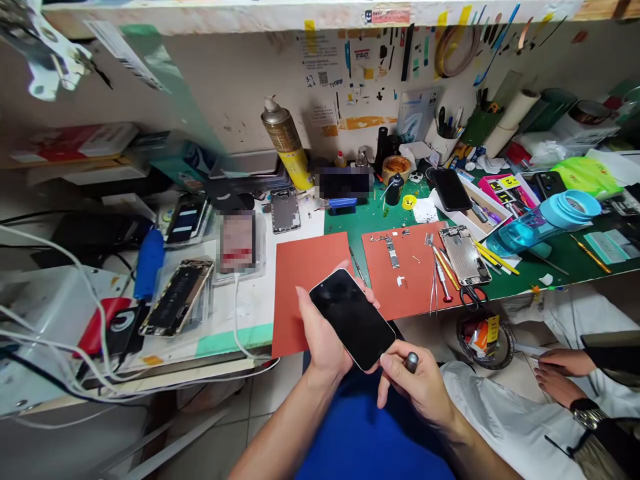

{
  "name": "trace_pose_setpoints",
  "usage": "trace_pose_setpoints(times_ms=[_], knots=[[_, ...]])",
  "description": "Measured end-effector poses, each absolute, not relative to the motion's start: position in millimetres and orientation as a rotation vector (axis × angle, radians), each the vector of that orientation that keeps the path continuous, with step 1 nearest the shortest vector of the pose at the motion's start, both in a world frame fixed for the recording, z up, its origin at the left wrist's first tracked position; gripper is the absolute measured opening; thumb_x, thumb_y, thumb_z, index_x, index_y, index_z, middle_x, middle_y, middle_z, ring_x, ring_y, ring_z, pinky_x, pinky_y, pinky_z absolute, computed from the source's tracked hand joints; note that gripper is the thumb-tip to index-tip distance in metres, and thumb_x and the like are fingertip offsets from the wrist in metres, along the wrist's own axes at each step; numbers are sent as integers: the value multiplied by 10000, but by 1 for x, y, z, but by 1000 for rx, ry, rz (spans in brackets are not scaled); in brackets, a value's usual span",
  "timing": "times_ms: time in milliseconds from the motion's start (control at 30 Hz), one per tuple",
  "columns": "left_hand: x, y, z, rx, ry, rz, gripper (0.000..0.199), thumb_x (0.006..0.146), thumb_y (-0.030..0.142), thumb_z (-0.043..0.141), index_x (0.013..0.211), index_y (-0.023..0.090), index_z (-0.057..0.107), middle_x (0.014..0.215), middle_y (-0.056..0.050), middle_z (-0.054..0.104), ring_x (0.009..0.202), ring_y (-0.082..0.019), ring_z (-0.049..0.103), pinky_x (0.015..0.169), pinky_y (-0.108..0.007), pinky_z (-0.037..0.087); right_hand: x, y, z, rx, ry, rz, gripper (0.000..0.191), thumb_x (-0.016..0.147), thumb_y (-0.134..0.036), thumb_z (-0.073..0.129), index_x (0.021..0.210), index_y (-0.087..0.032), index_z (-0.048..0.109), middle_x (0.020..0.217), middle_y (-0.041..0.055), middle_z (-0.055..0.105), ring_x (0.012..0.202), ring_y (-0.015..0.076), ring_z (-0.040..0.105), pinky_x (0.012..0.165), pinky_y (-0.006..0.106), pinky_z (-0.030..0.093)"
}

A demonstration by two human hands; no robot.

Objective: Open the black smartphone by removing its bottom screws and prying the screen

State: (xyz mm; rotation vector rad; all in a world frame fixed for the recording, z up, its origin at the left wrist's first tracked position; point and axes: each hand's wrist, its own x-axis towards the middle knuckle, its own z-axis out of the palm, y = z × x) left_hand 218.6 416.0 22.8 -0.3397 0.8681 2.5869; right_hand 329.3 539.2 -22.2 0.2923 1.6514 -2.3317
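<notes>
My left hand is wrapped round a smartphone, its palm under the phone and its fingers along the far edge. The phone's black screen faces up, with a thin light frame around it. At the phone's lower right end is my right hand, thumb and fingers close against the edge. This hand is closed on what looks like a screwdriver; only its dark, round handle end shows, and the tip is hidden. Below the phone, two red-brown mats lie on the bench; the right one bears a logic board and small parts.
Tweezers, scissors and an opened phone housing lie at the right mat's edge. Further right is a blue bottle. Left are an opened phone and white cables. Another person's hands rest at right.
</notes>
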Motion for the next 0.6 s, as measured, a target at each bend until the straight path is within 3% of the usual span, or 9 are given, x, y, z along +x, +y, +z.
trace_pose_setpoints(times_ms=[233, 333, 433, 600], knots=[[211, 415, 23, -336, 830, 2555, 780, 1036, 801, 297, 1480, 240, 607, 925, -78, 694, 801, -240, 696, 725, -380, 610, 331, 541, -20, 271, 1628, -2330, 379, 1034, -522, 690, 985, -154, 764, 582, 12, 719, 462, 124, 634, 628, 265, 471], [209, 415, 24, -317, 832, 2537, 771, 1038, 793, 310, 1474, 235, 615, 917, -75, 695, 792, -236, 697, 735, -381, 613, 330, 541, -20, 275, 1628, -2344, 360, 1025, -513, 704, 967, -162, 762, 717, 30, 768, 495, 125, 684, 635, 262, 496], [207, 413, 24, -306, 844, 2486, 795, 1026, 808, 315, 1474, 222, 612, 923, -82, 697, 766, -241, 698, 711, -382, 608, 328, 540, -19, 318, 1635, -2347, 346, 999, -509, 741, 947, -168, 746, 846, 54, 808, 517, 123, 709, 630, 257, 506], [204, 412, 23, -270, 860, 2482, 770, 1043, 778, 300, 1480, 217, 596, 928, -90, 697, 768, -247, 692, 713, -394, 610, 327, 538, -18, 364, 1627, -2344, 363, 951, -522, 799, 925, -166, 734, 841, 61, 815, 486, 111, 683, 588, 246, 492]])
